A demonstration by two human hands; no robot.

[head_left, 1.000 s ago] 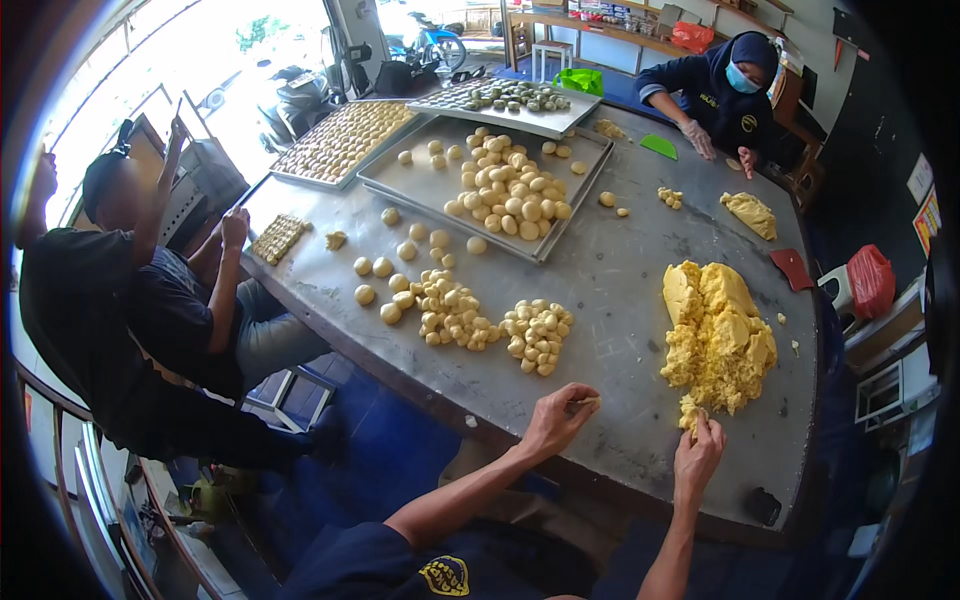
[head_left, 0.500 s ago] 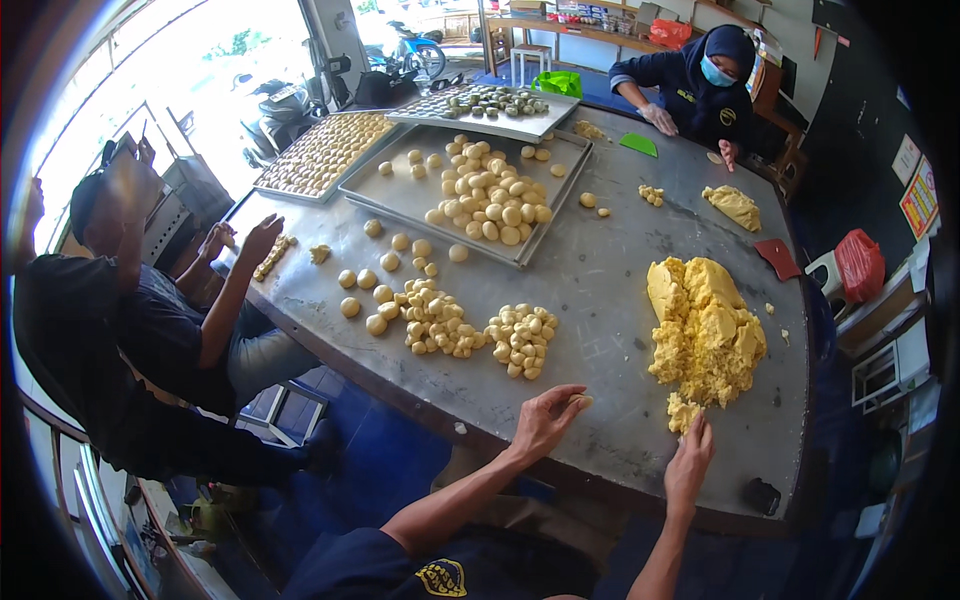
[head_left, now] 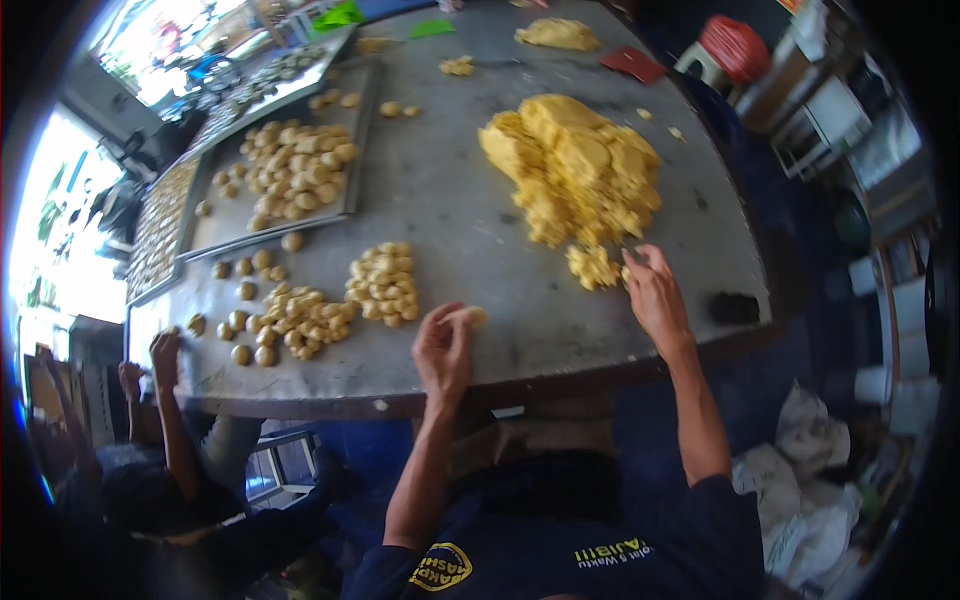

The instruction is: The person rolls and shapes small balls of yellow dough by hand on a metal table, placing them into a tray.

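Observation:
My left hand hovers over the near part of the metal table. Its thumb and fingers pinch a small flattened piece of pale dough. Over on the right, my right hand has its fingers curled at the edge of a small crumbly yellow lump, gripping a bit of it. Behind that lump rises a large crumbly yellow mound. Left of my left hand lies a cluster of small dough pieces, with a looser heap of pieces beside it.
A metal tray of round dough balls stands at the left, with other trays behind. Far back lie a yellow dough lump, a red scraper and a green one. A black object sits near the right corner. A co-worker's hands work at the left.
The view has swung, so the table's things sit farther left and higher. My left hand still pinches its dough piece. My right hand stays by the yellow lump, fingers now at its right edge.

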